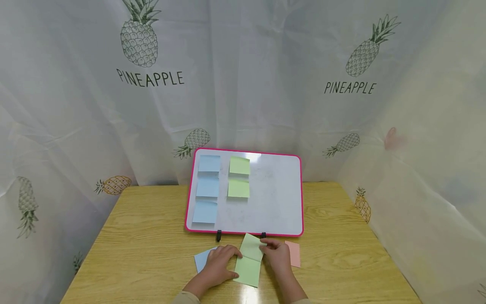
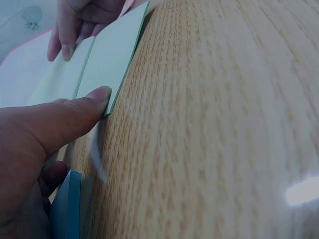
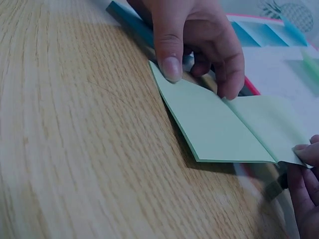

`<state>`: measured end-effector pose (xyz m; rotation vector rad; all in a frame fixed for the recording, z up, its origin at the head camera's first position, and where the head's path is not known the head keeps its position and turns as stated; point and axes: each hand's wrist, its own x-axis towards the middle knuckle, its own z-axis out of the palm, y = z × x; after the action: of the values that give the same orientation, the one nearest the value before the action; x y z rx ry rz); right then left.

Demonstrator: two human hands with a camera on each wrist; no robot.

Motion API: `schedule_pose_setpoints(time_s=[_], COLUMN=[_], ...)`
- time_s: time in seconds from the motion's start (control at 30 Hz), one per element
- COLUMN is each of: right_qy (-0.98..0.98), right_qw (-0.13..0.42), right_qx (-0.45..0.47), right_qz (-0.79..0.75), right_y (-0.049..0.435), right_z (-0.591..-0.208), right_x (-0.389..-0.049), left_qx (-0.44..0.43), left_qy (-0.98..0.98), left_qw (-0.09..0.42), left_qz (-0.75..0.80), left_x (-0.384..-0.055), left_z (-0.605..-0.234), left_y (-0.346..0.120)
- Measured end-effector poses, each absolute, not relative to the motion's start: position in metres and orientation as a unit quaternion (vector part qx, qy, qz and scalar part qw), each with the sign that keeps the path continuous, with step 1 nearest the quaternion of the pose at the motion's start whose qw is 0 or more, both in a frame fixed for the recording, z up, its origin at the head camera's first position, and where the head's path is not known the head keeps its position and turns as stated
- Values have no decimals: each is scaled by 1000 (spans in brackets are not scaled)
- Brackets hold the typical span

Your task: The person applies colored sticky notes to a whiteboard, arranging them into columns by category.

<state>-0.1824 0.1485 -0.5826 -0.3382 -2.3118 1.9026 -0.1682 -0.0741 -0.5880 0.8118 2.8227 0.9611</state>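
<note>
Green pad [image 1: 247,272], lower centre: the left hand [image 1: 218,266] grips its edges, the right hand [image 1: 278,255] pinches its raised top sheet [image 1: 250,245], seemingly not yet detached. Mid-frame, the whiteboard [image 1: 275,190] bears three blue notes [image 1: 207,187], two green notes [image 1: 238,188], none pink.

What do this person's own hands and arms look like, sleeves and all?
The left grip and right grip are bare human hands, with no gloves or rings visible. Light beige sleeves just show at the bottom edge of the head view.
</note>
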Motion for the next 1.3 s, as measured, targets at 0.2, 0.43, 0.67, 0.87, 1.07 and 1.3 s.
schedule_pose_setpoints(time_s=[0.2,0.43,0.67,0.87,1.07,1.3], right_qy=[-763,-758,-743,-739,-741,-759], right_qw=[73,92,92,91,83,51], right_qx=[-117,-122,-124,-115,-79,-43], right_qz=[632,634,652,657,662,648], right_y=[149,151,153,155,161,162], right_z=[-584,-584,-581,-575,-566,-556], right_x=[-185,-185,-188,-189,-192,-201], left_qx=[264,268,278,280,271,264], left_qy=[912,912,912,914,918,918], left_qw=[22,9,1,10,40,20], left_qz=[312,311,302,295,287,296], left_x=[-169,-167,-167,-168,-168,-168], left_z=[-591,-591,-591,-590,-584,-574], left_y=[-73,-73,-74,-75,-74,-70])
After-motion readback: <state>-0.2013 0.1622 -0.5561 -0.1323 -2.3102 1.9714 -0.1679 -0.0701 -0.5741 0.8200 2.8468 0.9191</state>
